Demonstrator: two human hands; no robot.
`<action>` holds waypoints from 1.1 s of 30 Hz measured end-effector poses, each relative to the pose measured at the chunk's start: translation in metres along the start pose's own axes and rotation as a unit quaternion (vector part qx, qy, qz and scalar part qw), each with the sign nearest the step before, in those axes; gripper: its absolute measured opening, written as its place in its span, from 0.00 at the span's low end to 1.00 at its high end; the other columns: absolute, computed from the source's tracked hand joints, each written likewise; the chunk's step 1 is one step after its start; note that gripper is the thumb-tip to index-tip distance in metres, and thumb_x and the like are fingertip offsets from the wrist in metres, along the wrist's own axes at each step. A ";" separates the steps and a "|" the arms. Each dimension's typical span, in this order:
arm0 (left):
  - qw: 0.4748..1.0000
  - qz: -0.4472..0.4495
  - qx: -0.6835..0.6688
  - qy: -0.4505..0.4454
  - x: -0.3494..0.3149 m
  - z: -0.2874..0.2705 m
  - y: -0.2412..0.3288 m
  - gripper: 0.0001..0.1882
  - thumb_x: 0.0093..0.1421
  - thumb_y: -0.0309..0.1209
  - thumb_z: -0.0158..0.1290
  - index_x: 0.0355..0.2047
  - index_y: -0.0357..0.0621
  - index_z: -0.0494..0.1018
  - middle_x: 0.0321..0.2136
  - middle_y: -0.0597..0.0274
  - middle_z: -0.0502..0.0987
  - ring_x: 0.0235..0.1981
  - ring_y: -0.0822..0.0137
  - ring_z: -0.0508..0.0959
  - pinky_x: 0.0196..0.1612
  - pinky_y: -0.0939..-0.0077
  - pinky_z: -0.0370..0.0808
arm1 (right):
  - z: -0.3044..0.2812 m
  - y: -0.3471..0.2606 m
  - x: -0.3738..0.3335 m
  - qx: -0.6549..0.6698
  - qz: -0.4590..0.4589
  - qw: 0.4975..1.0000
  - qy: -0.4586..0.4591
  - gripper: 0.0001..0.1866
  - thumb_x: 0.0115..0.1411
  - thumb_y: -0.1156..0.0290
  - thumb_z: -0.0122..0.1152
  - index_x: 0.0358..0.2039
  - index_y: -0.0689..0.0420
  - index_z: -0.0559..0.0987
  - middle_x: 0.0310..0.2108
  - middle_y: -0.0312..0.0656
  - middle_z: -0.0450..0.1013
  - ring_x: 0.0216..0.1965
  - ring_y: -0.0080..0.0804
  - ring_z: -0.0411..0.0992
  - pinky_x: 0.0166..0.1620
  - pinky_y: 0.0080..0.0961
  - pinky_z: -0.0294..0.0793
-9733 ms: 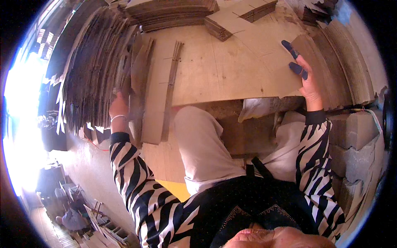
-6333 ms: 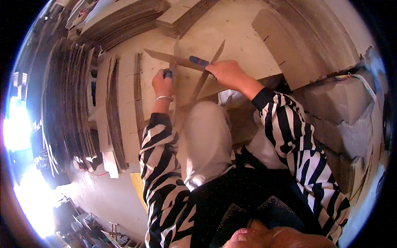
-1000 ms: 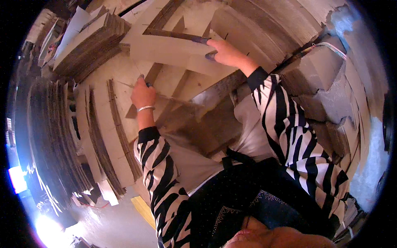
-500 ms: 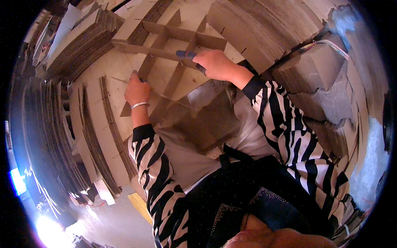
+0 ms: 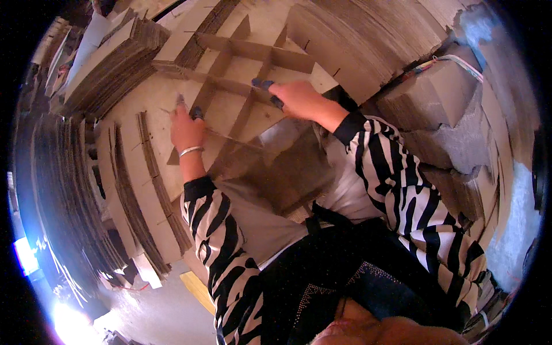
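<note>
A grid of interlocked brown cardboard dividers (image 5: pixel 248 119) lies on a pale board in front of me, its strips standing on edge and forming several square cells. My left hand (image 5: pixel 187 127) is at its left side, index finger and thumb apart, dark coverings on the fingertips. My right hand (image 5: pixel 300 100) reaches over the grid's middle. Its dark-blue covered thumb and finger are spread at the top edge of a cross strip; no firm grip shows. Beneath the near cells, a darker cardboard surface (image 5: pixel 276 172) lies close to my lap.
Stacks of flat cardboard strips (image 5: pixel 115 66) stand at the far left, more bundles (image 5: pixel 146 172) at the left. A large cardboard stack (image 5: pixel 351 46) rises at the far right, with grey-wrapped bundles (image 5: pixel 448 132) nearer. A yellow strip (image 5: pixel 196 290) lies low at the left.
The cross strip under my right hand has dropped lower into the grid. My right fingers have shifted slightly right and spread; my left hand has moved slightly left, its fingers opening.
</note>
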State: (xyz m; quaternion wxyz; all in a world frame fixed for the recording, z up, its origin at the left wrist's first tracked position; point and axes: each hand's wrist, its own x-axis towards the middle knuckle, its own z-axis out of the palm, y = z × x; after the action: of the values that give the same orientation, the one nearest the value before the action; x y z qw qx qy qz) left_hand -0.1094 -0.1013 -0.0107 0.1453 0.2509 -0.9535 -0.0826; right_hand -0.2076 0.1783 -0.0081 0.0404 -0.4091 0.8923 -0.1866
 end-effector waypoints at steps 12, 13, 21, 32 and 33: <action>0.944 0.166 -0.123 -0.256 -0.052 0.004 0.064 0.34 0.50 0.42 0.54 0.53 0.32 0.62 0.38 0.36 0.75 0.41 0.38 0.74 0.45 0.52 0.71 | 0.041 0.018 0.037 0.397 0.057 0.915 -0.032 0.15 0.61 0.64 0.49 0.41 0.58 0.78 0.35 0.39 0.77 0.38 0.29 0.73 0.40 0.29 0.71; 0.943 0.125 -0.177 -0.252 -0.069 0.005 0.090 0.41 0.48 0.38 0.55 0.59 0.33 0.53 0.40 0.35 0.74 0.43 0.38 0.74 0.47 0.52 0.71 | 0.046 0.025 0.039 0.398 0.071 0.914 -0.040 0.15 0.61 0.66 0.48 0.42 0.58 0.78 0.36 0.37 0.77 0.39 0.28 0.73 0.41 0.28 0.71; 0.871 0.050 -0.479 -0.099 -0.057 -0.074 -0.018 0.34 0.51 0.20 0.47 0.61 0.34 0.56 0.53 0.41 0.69 0.54 0.51 0.70 0.53 0.64 0.68 | -0.038 0.071 -0.008 -0.011 0.187 0.977 0.097 0.30 0.52 0.60 0.66 0.53 0.61 0.70 0.50 0.55 0.70 0.51 0.51 0.68 0.52 0.38 0.68; 0.973 0.061 0.108 0.194 -0.083 -0.254 -0.188 0.30 0.44 0.14 0.45 0.52 0.39 0.65 0.49 0.48 0.70 0.47 0.45 0.72 0.45 0.57 0.72 | -0.029 0.241 -0.103 -0.137 0.179 0.928 0.296 0.21 0.54 0.69 0.58 0.48 0.62 0.73 0.49 0.53 0.70 0.51 0.53 0.67 0.51 0.41 0.66; 0.970 0.072 0.150 0.175 -0.094 -0.222 -0.234 0.31 0.45 0.15 0.46 0.54 0.41 0.64 0.50 0.48 0.69 0.49 0.46 0.72 0.46 0.56 0.72 | -0.029 0.237 -0.102 -0.115 0.195 0.929 0.293 0.19 0.56 0.68 0.56 0.47 0.63 0.73 0.47 0.54 0.71 0.49 0.53 0.67 0.50 0.41 0.66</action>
State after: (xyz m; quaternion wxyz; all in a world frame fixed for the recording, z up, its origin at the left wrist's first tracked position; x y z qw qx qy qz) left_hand 0.1460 -0.2745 0.1226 0.2764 0.2115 -0.9301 0.1174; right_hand -0.3164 0.4045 -0.0763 -0.2348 -0.1557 0.9419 -0.1826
